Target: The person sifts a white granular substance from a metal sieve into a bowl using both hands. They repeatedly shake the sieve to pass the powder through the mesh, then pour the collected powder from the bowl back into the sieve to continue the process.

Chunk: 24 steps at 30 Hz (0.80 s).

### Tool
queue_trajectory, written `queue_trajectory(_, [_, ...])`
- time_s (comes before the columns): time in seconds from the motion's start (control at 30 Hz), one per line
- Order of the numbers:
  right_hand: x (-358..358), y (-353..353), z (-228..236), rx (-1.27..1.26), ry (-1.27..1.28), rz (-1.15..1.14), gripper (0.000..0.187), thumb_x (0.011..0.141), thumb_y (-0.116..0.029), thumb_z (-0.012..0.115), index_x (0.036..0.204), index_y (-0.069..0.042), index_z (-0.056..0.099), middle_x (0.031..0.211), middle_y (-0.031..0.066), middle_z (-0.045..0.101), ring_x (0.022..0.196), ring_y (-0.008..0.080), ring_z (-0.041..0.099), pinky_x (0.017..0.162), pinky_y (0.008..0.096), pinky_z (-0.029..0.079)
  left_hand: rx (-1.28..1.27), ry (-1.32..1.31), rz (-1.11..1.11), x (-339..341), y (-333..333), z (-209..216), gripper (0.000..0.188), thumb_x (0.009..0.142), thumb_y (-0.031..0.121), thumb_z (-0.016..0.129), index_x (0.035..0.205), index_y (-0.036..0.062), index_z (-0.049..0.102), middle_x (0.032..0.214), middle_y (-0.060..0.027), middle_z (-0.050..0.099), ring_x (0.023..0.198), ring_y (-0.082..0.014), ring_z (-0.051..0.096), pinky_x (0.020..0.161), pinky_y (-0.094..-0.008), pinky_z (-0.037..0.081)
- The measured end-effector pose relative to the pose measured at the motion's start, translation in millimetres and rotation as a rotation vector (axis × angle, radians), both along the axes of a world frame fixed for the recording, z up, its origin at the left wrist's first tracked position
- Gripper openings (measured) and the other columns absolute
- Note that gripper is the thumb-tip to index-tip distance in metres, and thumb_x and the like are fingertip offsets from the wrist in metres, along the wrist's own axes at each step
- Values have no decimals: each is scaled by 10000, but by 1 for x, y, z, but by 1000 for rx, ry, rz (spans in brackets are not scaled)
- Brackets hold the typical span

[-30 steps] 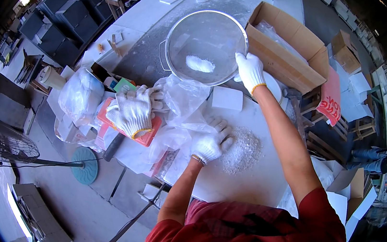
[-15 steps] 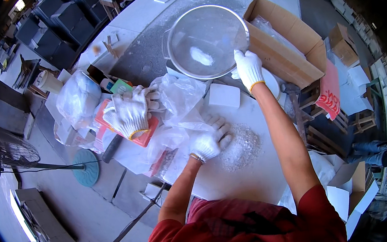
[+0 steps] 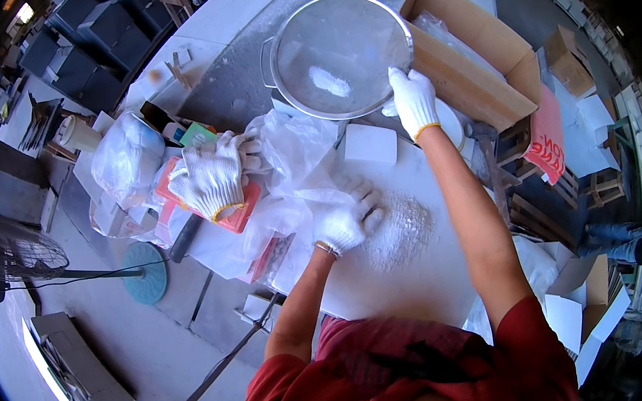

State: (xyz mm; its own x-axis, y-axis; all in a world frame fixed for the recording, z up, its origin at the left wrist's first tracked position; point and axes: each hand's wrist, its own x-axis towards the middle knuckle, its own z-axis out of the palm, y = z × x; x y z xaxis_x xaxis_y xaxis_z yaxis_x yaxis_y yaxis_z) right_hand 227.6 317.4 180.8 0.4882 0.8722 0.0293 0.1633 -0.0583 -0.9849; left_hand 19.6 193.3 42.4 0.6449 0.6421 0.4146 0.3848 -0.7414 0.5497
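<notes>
My right hand, in a white knit glove, is closed on the near right edge of a round mesh sieve. A small heap of white powder lies on the mesh. Low over the table, my gloved left hand has its fingers apart, between a crumpled clear plastic bag and a loose pile of white granules. A white square tile lies between the pile and the sieve. Behind the right hand, a white round container is partly hidden.
Spare white gloves rest on a red tray at left. An open cardboard box stands right of the sieve. A pedestal fan is on the floor at left. Another person is at far right.
The sieve has shifted slightly away from me, with my right hand still on it. My left hand stays almost in place beside the granules, which look a little more spread.
</notes>
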Motion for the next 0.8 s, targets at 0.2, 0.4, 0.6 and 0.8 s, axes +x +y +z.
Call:
queue_trajectory(0.2, [46,-53,5,123,-14,-40,401,1047,-289,683,1138,98,737,989,110,755,829,179,693,725,362,585,-36,-18,23,5,-4,-2,314,949,307,749,1179,94,766,1310,-170,712,1243,-407,662,1046,-513,544])
queue_trajectory(0.4, [80,-175,13,38,-68,-168,386,1074,-290,677,1189,73,741,946,36,720,802,94,627,726,288,537,-57,75,52,2,-9,24,295,958,328,750,1170,127,787,1318,-173,721,1270,-381,665,1036,-477,564])
queue_trajectory(0.6, [108,-281,-20,2,-518,-346,323,1063,-262,695,1065,59,730,900,166,721,771,280,675,773,408,535,6,-69,22,10,-6,-7,231,943,266,748,1110,110,778,1267,-174,723,1233,-418,659,1067,-500,536])
queue_trajectory(0.8, [73,-331,-13,140,-867,-408,263,1011,-199,760,915,41,712,909,217,711,803,403,688,739,446,539,-45,-99,-41,10,-5,-9,244,939,208,739,1128,55,762,1275,-222,713,1271,-455,625,1117,-511,490])
